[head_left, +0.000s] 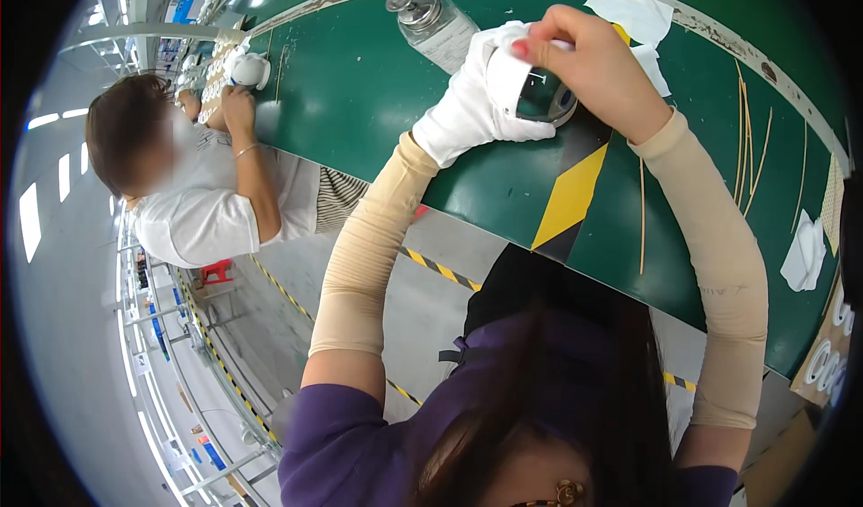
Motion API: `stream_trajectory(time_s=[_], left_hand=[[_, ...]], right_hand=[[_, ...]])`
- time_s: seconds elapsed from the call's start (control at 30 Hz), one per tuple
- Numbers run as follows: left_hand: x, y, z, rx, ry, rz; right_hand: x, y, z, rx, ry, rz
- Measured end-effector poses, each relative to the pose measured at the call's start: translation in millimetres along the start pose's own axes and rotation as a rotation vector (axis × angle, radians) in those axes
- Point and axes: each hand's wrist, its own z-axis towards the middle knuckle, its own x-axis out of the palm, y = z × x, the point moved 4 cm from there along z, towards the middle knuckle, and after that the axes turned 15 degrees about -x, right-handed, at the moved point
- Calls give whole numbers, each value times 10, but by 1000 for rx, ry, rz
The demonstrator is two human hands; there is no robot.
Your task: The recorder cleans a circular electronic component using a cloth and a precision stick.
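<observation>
My left hand (467,111), in a white glove, is closed around a rounded white device with a dark glossy face (537,96), above the green tabletop. My bare right hand (589,62) is over the device with thumb and fingers pinched together. Between them is a piece of white cloth (506,74), lying against the edge of the dark face. Part of the device is hidden by the glove and the cloth. Just beyond my left hand, a clear bottle with a metal pump top (436,29) rests on the table.
Yellow-and-black tape (573,192) crosses the green table (360,75). White cloths (632,11) lie at the far edge, another cloth (805,253) at right. Thin sticks (642,219) lie by my right forearm. A co-worker (207,165) at left handles a white rounded device (248,69).
</observation>
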Motion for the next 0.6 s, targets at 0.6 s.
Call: stream_trajectory(time_s=[0.6], left_hand=[[-30, -83, -122, 48, -120, -226]], right_hand=[[144, 190, -81, -172, -19, -249]])
